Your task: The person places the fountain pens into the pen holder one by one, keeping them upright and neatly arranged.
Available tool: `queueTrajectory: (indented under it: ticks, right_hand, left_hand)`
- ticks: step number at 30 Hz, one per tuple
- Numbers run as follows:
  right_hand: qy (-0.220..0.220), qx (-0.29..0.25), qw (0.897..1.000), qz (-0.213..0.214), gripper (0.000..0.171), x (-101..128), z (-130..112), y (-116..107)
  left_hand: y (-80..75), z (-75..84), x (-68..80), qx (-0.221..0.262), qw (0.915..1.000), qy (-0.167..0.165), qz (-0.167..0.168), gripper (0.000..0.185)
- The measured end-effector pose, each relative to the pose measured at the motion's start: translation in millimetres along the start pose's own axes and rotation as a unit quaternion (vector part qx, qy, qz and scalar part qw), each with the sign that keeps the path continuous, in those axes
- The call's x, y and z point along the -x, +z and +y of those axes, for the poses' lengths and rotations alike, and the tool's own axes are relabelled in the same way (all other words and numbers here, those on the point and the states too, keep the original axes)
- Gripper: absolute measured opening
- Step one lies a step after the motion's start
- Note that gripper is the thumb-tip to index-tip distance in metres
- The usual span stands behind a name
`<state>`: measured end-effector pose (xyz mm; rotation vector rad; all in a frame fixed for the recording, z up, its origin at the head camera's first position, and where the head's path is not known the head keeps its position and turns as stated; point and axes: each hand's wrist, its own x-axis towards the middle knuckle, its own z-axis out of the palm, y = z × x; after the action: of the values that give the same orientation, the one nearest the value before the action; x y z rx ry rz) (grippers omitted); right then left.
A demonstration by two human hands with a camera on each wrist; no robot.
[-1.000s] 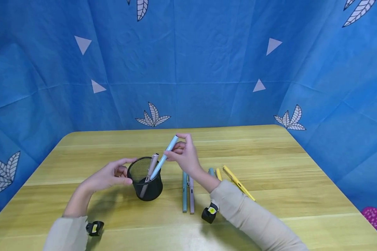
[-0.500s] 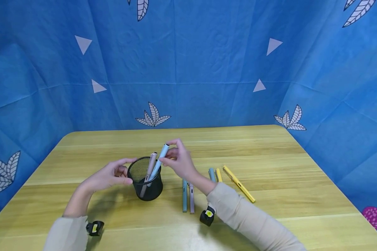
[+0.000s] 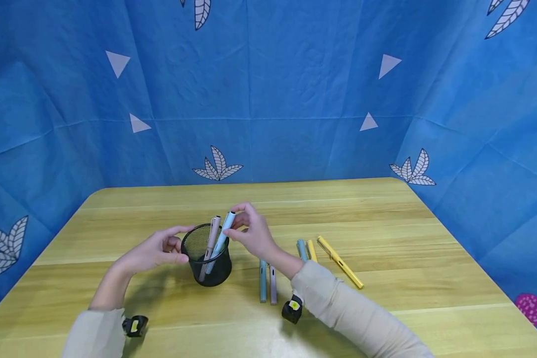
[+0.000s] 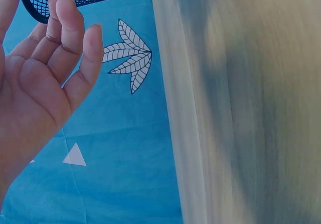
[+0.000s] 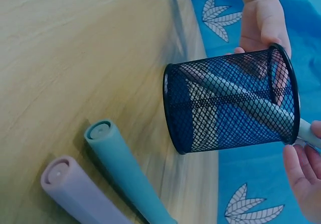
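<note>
A black mesh pen holder [image 3: 217, 275] stands upright on the table, left of centre. My left hand [image 3: 156, 250] holds its rim from the left, thumb and index finger spread along it; the left wrist view shows the other fingers of that hand [image 4: 50, 73] half bent. My right hand [image 3: 254, 236] pinches a light blue pen [image 3: 222, 238] near its upper end. The pen's lower part is inside the holder, leaning right. Beside it a greyish-purple pen [image 3: 213, 232] leans in the holder. Through the mesh [image 5: 230, 103], the right wrist view shows a slanting pen.
Right of the holder lie a teal pen [image 3: 263, 283] and a lilac pen [image 3: 273, 286], partly under the right wrist. Farther right are a blue-grey pen [image 3: 302, 248], a yellow pen [image 3: 312, 250] and another yellow pen [image 3: 340, 262]. Blue patterned cloth [image 3: 268, 89] hangs behind the table.
My right hand has moved left and down, sinking the light blue pen deeper into the holder. The greyish-purple pen has tipped slightly left. My left hand stays at the rim.
</note>
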<state>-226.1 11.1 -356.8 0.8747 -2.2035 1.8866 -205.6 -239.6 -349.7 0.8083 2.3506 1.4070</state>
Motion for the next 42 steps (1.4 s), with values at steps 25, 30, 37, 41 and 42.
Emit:
queueTrajectory:
  ticks: [25,30,37,41,42]
  right_hand:
    - [0.001,0.069,0.997,-0.034,0.038,-2,5,4]
    - [0.027,0.068,0.996,-0.055,0.048,0,7,4]
    - [0.044,0.056,0.996,-0.062,0.051,5,-11,1]
    - [0.057,0.052,0.995,-0.064,0.048,9,-30,-2]
    - [0.059,0.051,0.995,-0.063,0.047,10,-30,-2]
  left_hand:
    - [-0.7,0.3,0.3,-0.002,1.0000,-0.005,-0.001,0.070]
    - [-0.2,0.0,0.6,0.001,1.0000,-0.002,-0.002,0.070]
    - [-0.2,0.0,0.6,-0.003,1.0000,-0.007,0.000,0.070]
    - [-0.4,-0.3,0.5,-0.003,1.0000,-0.008,-0.001,0.070]
    - [-0.5,-0.4,0.4,-0.003,1.0000,-0.009,-0.001,0.070]
